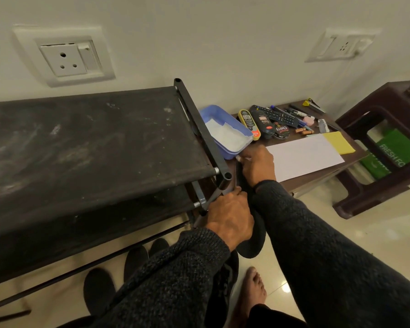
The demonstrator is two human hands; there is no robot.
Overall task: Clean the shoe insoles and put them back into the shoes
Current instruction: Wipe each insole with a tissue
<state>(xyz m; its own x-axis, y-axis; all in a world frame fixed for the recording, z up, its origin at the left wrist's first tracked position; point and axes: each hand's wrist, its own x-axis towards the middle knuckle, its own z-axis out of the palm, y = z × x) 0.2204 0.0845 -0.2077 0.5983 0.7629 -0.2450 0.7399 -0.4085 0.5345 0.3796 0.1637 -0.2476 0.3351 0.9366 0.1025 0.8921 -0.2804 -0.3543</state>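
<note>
bare foot (251, 290) on the tiled floor (282, 268) at the near edge; dark shoe (223, 282) just left of it, partly hidden under the left sleeve

dark slippers (118, 273) on the floor beneath the shoe rack (85, 143), toes pointing outward

black insole (255, 242) held upright between both hands, rounded lower end hanging free above the floor, upper part hidden behind the right forearm

left hand (230, 218) at the middle of the insole, beside the rack's corner post; fingers curled round the insole's left edge, thumb side toward the rack

right hand (256, 165) at the top end of the insole, fingers curled narrow, pinching a small white piece (239, 158), apparently a wipe or tissue, against the insole tip; exact contact cannot be told

rack top shelf dusty, black fabric, smudged with pale marks

low brown counter (341, 162) to the right of the rack; on it, near to far: white sheet of paper (303, 157), yellow cloth (339, 142), blue tub (225, 131) holding white tissue, touching the rack frame; behind these, shoe polish containers (263, 124), remote control (277, 116), pens and small items

brown plastic stool (384, 147) beside the counter, green bag (393, 152) under it

two wall sockets (64, 55) on the white wall behind
</note>
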